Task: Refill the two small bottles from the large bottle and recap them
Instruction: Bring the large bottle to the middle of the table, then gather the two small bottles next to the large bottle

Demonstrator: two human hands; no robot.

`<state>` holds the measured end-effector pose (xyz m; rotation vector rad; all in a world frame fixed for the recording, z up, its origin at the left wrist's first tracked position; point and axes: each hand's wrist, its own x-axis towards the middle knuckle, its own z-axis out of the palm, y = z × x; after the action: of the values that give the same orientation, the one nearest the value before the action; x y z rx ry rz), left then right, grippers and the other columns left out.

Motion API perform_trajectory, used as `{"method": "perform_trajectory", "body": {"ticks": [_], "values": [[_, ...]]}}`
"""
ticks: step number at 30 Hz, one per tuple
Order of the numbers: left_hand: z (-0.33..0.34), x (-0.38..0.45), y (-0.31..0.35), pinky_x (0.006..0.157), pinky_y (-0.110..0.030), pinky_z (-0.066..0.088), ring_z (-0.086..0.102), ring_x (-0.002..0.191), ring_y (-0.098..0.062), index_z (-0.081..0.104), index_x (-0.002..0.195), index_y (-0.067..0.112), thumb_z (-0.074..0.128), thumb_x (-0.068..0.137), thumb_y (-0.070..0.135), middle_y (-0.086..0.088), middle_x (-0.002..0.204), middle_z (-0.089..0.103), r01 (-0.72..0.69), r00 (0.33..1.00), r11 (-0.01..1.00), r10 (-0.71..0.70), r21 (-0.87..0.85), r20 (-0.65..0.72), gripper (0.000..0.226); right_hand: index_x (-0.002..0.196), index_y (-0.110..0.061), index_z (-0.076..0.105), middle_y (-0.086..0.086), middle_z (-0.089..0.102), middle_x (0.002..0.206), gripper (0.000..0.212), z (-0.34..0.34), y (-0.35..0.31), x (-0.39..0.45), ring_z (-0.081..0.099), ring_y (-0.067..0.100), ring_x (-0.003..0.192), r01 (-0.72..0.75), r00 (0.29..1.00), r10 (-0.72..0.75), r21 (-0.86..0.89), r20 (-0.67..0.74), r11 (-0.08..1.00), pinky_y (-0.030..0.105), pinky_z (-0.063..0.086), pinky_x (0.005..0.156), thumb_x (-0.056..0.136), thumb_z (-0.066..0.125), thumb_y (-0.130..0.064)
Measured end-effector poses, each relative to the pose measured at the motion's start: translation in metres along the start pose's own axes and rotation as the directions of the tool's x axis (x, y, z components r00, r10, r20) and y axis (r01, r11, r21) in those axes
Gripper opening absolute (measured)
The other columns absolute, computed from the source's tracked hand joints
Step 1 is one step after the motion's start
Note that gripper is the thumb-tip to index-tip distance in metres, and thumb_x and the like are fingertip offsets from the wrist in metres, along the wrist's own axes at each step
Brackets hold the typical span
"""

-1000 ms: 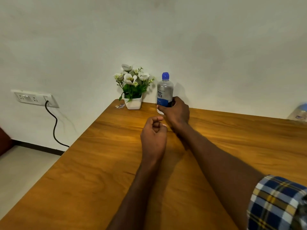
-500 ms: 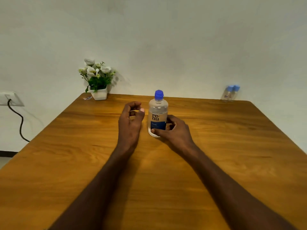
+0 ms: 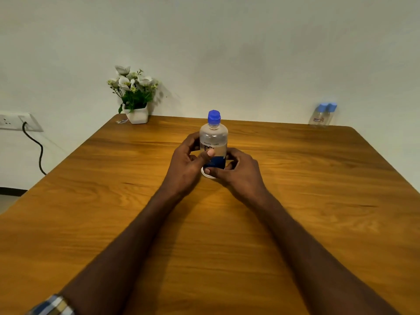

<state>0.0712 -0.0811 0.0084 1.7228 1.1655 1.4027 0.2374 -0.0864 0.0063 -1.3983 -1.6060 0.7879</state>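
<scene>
Now closed on large bottle (image 3: 213, 142): left hand (image 3: 185, 165), joining right hand (image 3: 238, 170) at base. Upright on counter (image 3: 295, 201), cap on. Small bottles (image 3: 322, 114) well right of grip. Next: uncap.

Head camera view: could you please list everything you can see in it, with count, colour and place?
large bottle: one, clear with a blue cap and blue label, upright mid-table, held between both hands
small bottles: two, clear with light blue caps, side by side at the far right corner by the wall
flower pot: one, white, with white flowers and green leaves, at the far left corner
table: one, brown wood, filling the lower view
wall socket: one, white, with a black cable plugged in, on the wall at left
wristwatch: one, silver, on the left wrist
left hand: grips the large bottle's left side
right hand: holds its base from the right
</scene>
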Motion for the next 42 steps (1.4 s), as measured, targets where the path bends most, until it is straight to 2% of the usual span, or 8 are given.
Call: {"method": "perform_trajectory", "body": {"ticks": [8,12,17,21,26,30,38,42], "values": [[0.004,-0.005,0.003,0.090,-0.033,0.059,0.061,0.118,-0.006,0.050,0.145,0.022,0.066,0.094,0.052,0.005,0.135,0.061,0.018,0.987,0.996,-0.004,0.084,-0.158,0.062,0.156,-0.028,0.038,-0.003,0.059,0.146,0.098,-0.005,0.000,-0.001,0.061,0.011,0.112,0.027,0.994,-0.025,-0.016,0.110,0.999,0.027,0.055,0.088,0.075,0.093,-0.032],[0.012,-0.027,0.024,0.067,-0.033,0.046,0.053,0.084,-0.016,0.057,0.123,0.003,0.053,0.108,0.026,-0.009,0.106,0.059,-0.177,0.792,0.893,0.379,0.413,-0.479,0.028,0.162,-0.037,0.015,-0.001,0.041,0.156,0.116,-0.023,-0.002,-0.003,0.051,0.019,0.134,-0.055,0.982,0.045,0.053,0.186,0.997,0.029,0.059,0.082,0.078,0.090,-0.015],[0.060,-0.055,0.058,0.066,-0.034,0.042,0.051,0.078,-0.021,0.061,0.093,0.004,0.049,0.106,0.018,-0.008,0.087,0.058,-0.444,0.815,0.805,0.545,0.394,-0.195,0.023,0.141,-0.029,0.055,-0.005,0.063,0.127,0.055,-0.055,0.016,-0.012,0.063,0.011,0.107,0.048,0.982,-0.012,0.187,-0.189,0.981,0.028,0.059,0.080,0.092,0.068,-0.007],[0.124,-0.038,0.056,0.066,-0.038,0.046,0.056,0.077,-0.017,0.064,0.088,0.015,0.047,0.110,0.031,0.002,0.083,0.058,-0.344,0.938,0.903,0.321,0.257,0.130,0.033,0.107,-0.018,0.073,-0.007,0.071,0.099,0.016,-0.093,0.045,-0.015,0.064,0.002,0.088,0.020,0.815,0.115,0.225,-0.569,0.974,0.013,0.048,0.073,0.093,0.066,-0.013],[0.184,0.039,0.024,0.080,-0.036,0.047,0.062,0.096,-0.019,0.070,0.101,0.017,0.052,0.107,0.037,0.000,0.101,0.064,-0.197,0.960,0.911,0.103,0.364,0.261,0.027,0.110,-0.018,0.074,-0.011,0.069,0.094,0.020,-0.165,0.085,-0.006,0.064,0.004,0.092,-0.081,0.706,0.210,0.217,-0.677,0.973,0.023,0.053,0.089,0.091,0.070,-0.014],[0.210,0.081,0.004,0.095,-0.043,0.042,0.050,0.124,-0.026,0.061,0.124,0.022,0.048,0.103,0.051,-0.001,0.130,0.056,-0.232,0.949,0.648,-0.011,0.725,0.314,0.038,0.118,-0.020,0.074,-0.008,0.070,0.098,0.029,-0.202,0.115,0.035,0.067,0.011,0.097,-0.162,0.744,0.199,0.116,-0.637,0.980,0.032,0.057,0.090,0.090,0.077,-0.022],[0.222,0.111,-0.013,0.109,-0.050,0.031,0.042,0.137,-0.025,0.052,0.138,0.028,0.044,0.099,0.063,0.001,0.146,0.047,-0.178,0.958,0.628,-0.065,0.758,0.279,0.053,0.119,-0.016,0.072,0.001,0.070,0.111,0.044,-0.222,0.146,0.129,0.062,0.014,0.098,-0.213,0.764,0.083,-0.128,-0.639,0.969,0.019,0.041,0.069,0.085,0.083,-0.041],[0.222,0.112,-0.014,0.108,-0.048,0.033,0.043,0.134,-0.024,0.052,0.136,0.029,0.044,0.098,0.064,0.002,0.142,0.048,-0.178,0.962,0.631,-0.050,0.755,0.269,0.051,0.123,-0.016,0.065,0.008,0.060,0.123,0.047,-0.217,0.148,0.166,0.061,0.025,0.111,-0.180,0.651,0.044,-0.098,-0.758,0.979,0.039,0.053,0.094,0.085,0.084,-0.035]]}}
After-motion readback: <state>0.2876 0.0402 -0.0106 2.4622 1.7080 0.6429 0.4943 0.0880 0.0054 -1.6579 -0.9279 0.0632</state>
